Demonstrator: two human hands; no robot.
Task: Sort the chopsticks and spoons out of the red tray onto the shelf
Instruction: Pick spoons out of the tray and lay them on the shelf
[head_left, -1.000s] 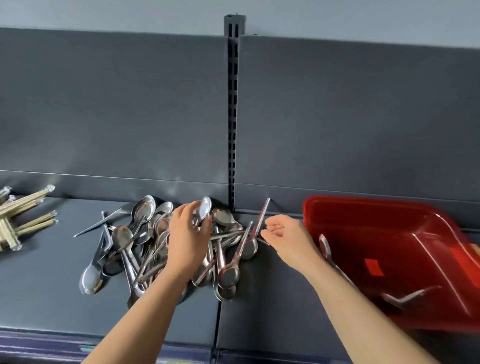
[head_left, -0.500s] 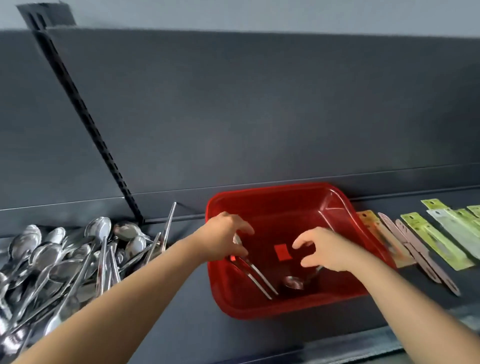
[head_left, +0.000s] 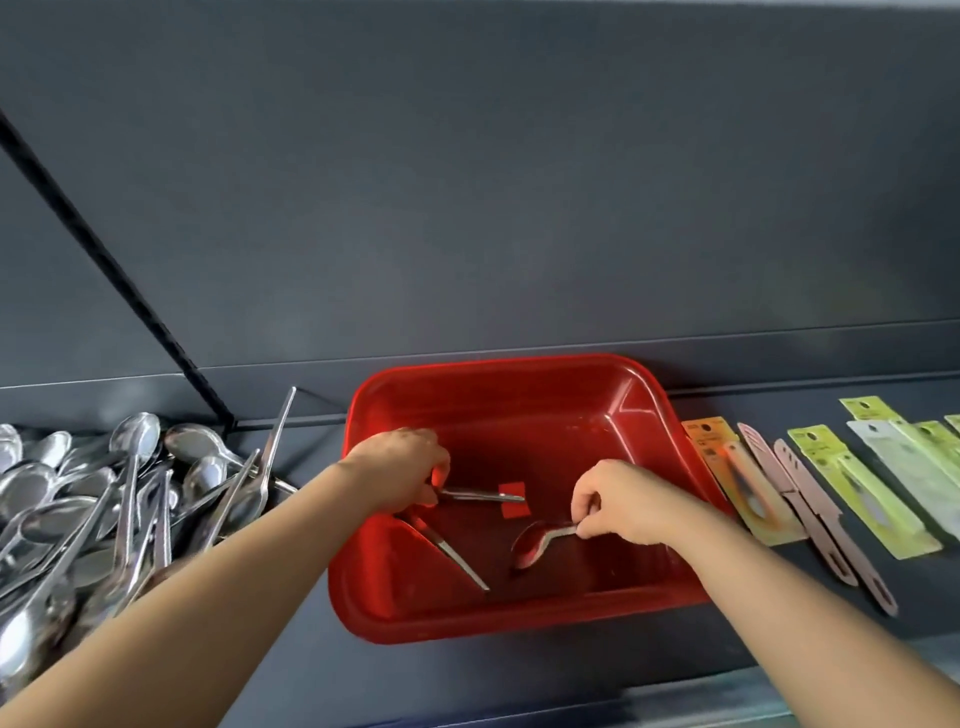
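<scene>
The red tray (head_left: 498, 384) stands on the dark shelf (head_left: 291, 639), middle of view. Inside it my left hand (head_left: 397, 470) grips two metal spoons by the bowl end: one handle (head_left: 483, 496) points right, the other handle (head_left: 452, 553) slants down toward the tray's front. My right hand (head_left: 621, 501) pinches the handle of a third metal spoon (head_left: 535, 543), whose bowl rests on the tray floor. A pile of several metal spoons (head_left: 114, 499) lies on the shelf to the left of the tray.
Carded packages of peelers or knives (head_left: 810, 499) in orange, pink and green lie in a row right of the tray. A slotted black upright (head_left: 119, 291) runs along the grey back panel. The shelf's front edge is just below the tray.
My view swung right from the spoon pile to the tray. Both hands left the pile and went down into the tray, where each has taken hold of spoons.
</scene>
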